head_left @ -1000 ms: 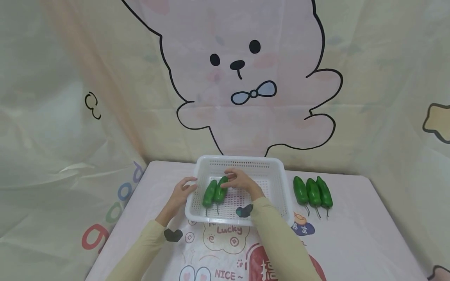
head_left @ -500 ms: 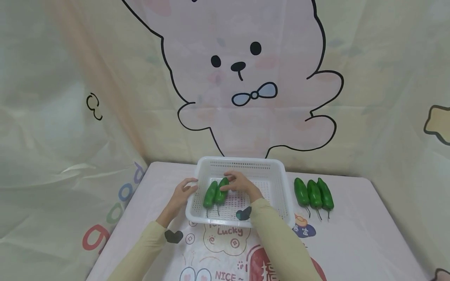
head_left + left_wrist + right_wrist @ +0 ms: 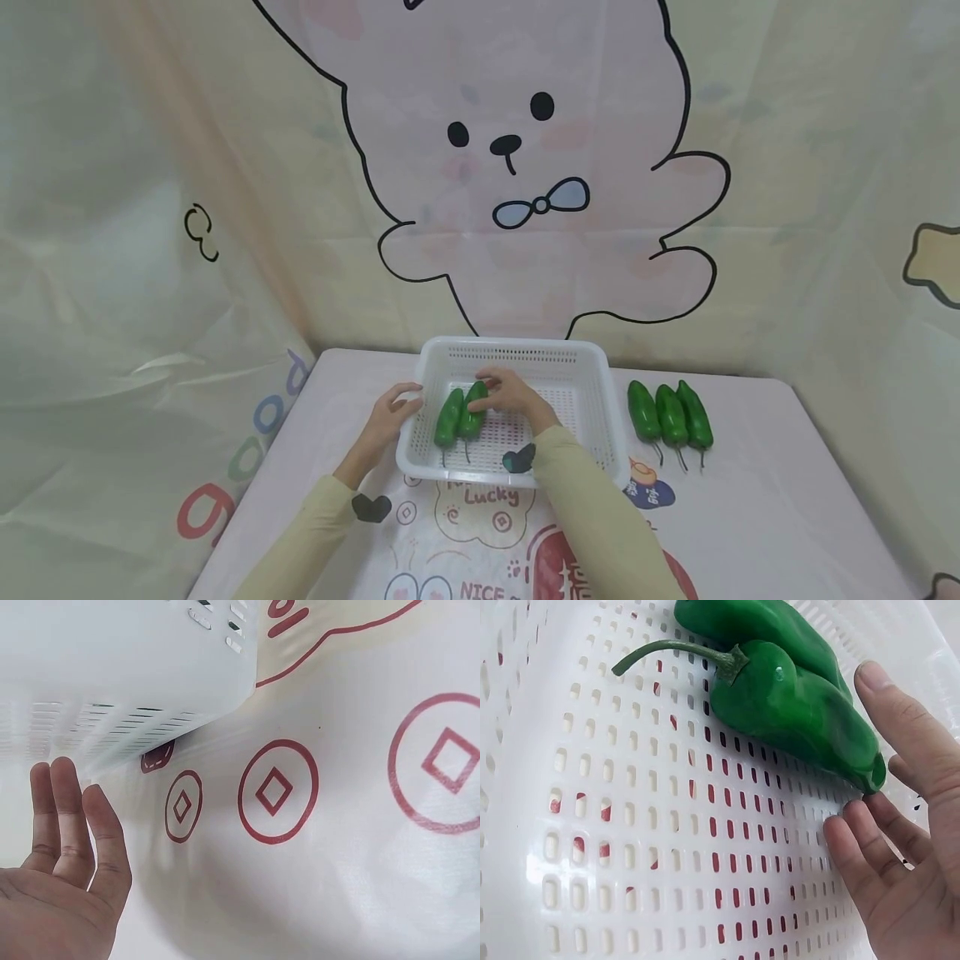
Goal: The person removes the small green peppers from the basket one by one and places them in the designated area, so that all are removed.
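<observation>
The right hand [image 3: 513,392], fingers parted and gripping nothing, is bracketing from the right the far end of a green pepper [image 3: 470,423] lying in the white basket [image 3: 570,358]; the left hand [image 3: 390,412], empty, is extending loose fingers at the basket's left side.

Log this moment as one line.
left hand: at basket, left side; right hand: inside, at tip of one pepper; in basket: two green peppers; table, right of basket: three green peppers

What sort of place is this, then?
Probably a small staged corner rather than a working kitchen: a cartoon-printed backdrop rises behind a table covered in printed drawings, where a white basket holds two green peppers.
</observation>
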Motion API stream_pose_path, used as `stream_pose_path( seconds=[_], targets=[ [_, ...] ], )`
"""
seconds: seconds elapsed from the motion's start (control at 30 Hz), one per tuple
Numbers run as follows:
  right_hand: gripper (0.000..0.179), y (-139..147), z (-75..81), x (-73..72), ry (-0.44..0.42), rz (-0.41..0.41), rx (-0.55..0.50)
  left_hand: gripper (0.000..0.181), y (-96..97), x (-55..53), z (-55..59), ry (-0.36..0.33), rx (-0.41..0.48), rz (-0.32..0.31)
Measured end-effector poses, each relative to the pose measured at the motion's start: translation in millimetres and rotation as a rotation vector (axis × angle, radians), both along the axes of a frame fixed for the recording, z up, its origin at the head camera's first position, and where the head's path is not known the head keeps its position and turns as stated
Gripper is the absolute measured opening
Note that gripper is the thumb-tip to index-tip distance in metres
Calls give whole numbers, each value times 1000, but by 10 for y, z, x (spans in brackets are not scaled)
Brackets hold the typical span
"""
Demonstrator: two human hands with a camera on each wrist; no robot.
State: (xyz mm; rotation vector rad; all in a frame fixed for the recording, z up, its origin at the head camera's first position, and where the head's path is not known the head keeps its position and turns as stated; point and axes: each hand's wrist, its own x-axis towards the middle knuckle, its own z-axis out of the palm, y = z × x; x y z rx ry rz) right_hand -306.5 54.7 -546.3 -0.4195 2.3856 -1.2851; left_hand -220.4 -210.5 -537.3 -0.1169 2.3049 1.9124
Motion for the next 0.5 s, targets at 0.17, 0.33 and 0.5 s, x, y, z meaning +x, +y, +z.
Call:
stream_pose_path(
  seconds=[0.17, 0.33, 0.5],
  targets=[
    [75, 2, 51, 48, 30, 13, -48, 45, -25, 5, -21, -5, 5, -8],
    [73, 16, 67, 75, 33, 29, -109, 46, -35, 8, -31, -8, -3, -14],
    [74, 7, 50, 59, 32, 70, -122, 46, -33, 2, -30, -16, -9, -7]
  ],
)
